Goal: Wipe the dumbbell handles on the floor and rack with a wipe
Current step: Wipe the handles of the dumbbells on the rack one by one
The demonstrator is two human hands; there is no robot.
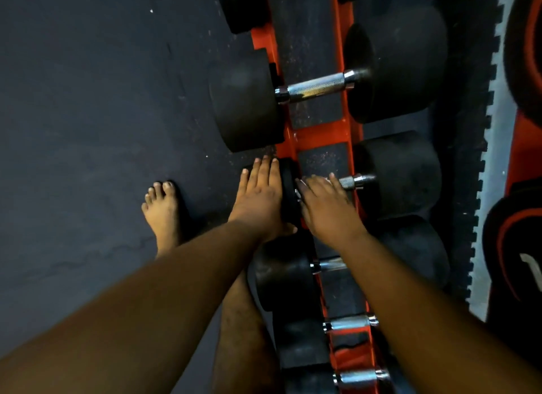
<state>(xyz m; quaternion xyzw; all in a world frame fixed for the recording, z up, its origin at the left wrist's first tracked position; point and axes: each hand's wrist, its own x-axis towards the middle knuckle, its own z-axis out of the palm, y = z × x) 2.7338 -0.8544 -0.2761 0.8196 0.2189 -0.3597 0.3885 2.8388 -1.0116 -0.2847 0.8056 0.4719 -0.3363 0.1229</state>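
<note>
Both grips are seen at the rack [318, 134]: the left hand [259, 193] is laid flat, fingers straight, against the near black head of a dumbbell [396, 174], while the right hand [325, 201] is draped over its steel handle [350, 182]; whether a wipe is held beneath cannot be told. Another dumbbell handle [316, 87] is racked at 12 o'clock.
</note>
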